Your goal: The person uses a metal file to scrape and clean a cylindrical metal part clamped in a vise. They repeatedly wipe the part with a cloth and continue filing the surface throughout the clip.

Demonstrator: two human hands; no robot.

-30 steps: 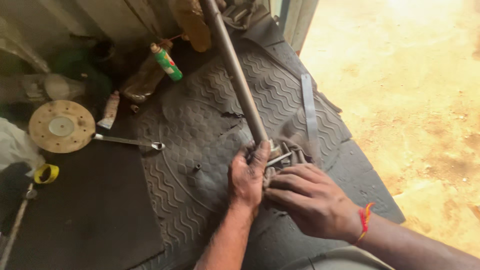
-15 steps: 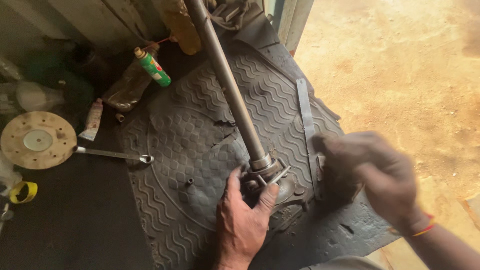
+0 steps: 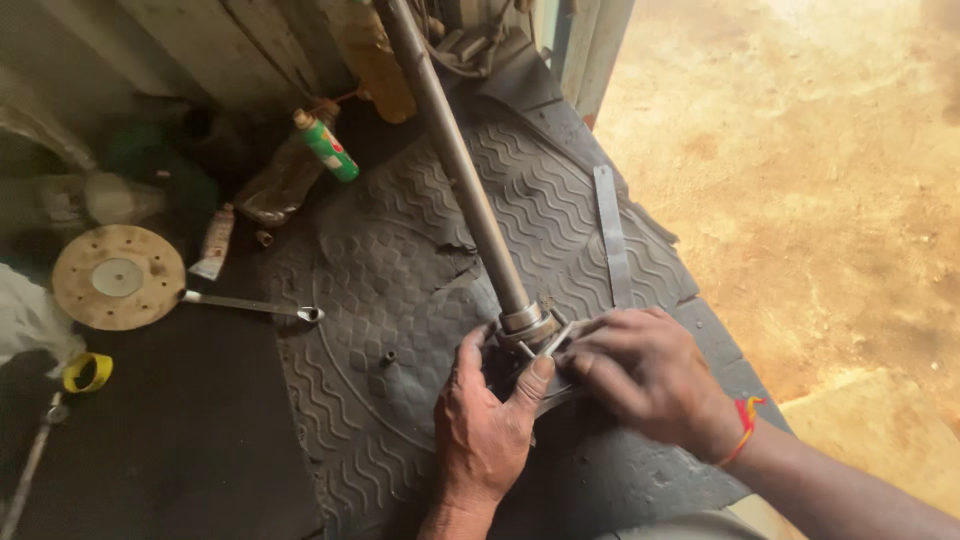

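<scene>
A long grey metal shaft point(image 3: 461, 168) slants from the top of the view down to a greasy metal fitting point(image 3: 531, 333) at its lower end, lying on a ribbed black rubber mat point(image 3: 400, 300). My left hand point(image 3: 487, 428) wraps its thumb and fingers around the fitting at the base of the shaft. From the right, my right hand point(image 3: 640, 375), with a red thread on its wrist, presses its fingertips on the same fitting. Both hands hide most of the fitting.
A flat metal strip point(image 3: 610, 235) lies on the mat to the right of the shaft. To the left lie a spanner point(image 3: 250, 305), a round perforated disc point(image 3: 118, 277), a small tube point(image 3: 213, 243), a green spray can point(image 3: 326, 145), a yellow tape roll point(image 3: 88, 372). Sandy ground point(image 3: 800, 200) lies right.
My right hand swung out to the right, lifting a dark rag off the fitting, then came back without it onto the fitting. My left hand shifted lower around the shaft's base.
</scene>
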